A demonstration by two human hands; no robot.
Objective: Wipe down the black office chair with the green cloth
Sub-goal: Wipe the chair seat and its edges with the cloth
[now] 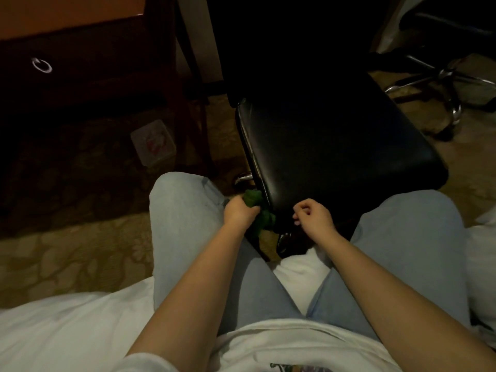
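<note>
Black padded office chair (335, 146) stands on patterned carpet (67, 251) just before a seated person's knees, the left hand (239, 212) clutching a bunched green cloth (253, 196) against the seat's near corner, the right hand (315, 214) curled around nothing visible at its front edge.

My one view comes from the head-worn camera, wide-angled, looking forward and steeply down along the person's own body. The lap (185, 237) and both forearms (204, 277) fill the lower half, very near the lens. The left hand (239, 212) with the green cloth (253, 196) and the right hand (313, 215) sit near mid-frame, at the front edge of the black office chair (335, 146), which runs away toward the top, with carpet (67, 251) at the left
</note>
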